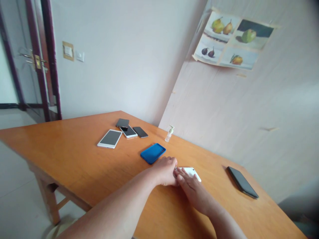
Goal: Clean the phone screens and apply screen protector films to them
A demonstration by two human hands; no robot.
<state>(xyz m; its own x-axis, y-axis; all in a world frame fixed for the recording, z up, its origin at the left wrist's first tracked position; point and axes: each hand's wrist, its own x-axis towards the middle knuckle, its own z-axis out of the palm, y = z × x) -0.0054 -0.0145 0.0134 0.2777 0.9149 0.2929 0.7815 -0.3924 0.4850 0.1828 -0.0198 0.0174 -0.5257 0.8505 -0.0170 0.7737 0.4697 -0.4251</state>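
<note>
A white phone (pixel 193 172) lies on the wooden table in front of me, with a camera lens visible near its far corner. My left hand (pixel 166 171) is at its left end with fingers curled closed; what they grip, if anything, is hidden. Over the phone's near left part rests my right hand (pixel 191 189), its fingers stretched out and the tips meeting the left hand. Just beyond my left hand is an empty blue phone case (pixel 153 153), its inside facing up.
Farther left on the table (pixel 62 146) are a white tablet (pixel 110 138), a white phone (pixel 130 132), a black phone (pixel 140 132) and a dark flat device (pixel 122 122). A pump bottle (pixel 169 134) stands near the wall. At right lies a dark device (pixel 242 182).
</note>
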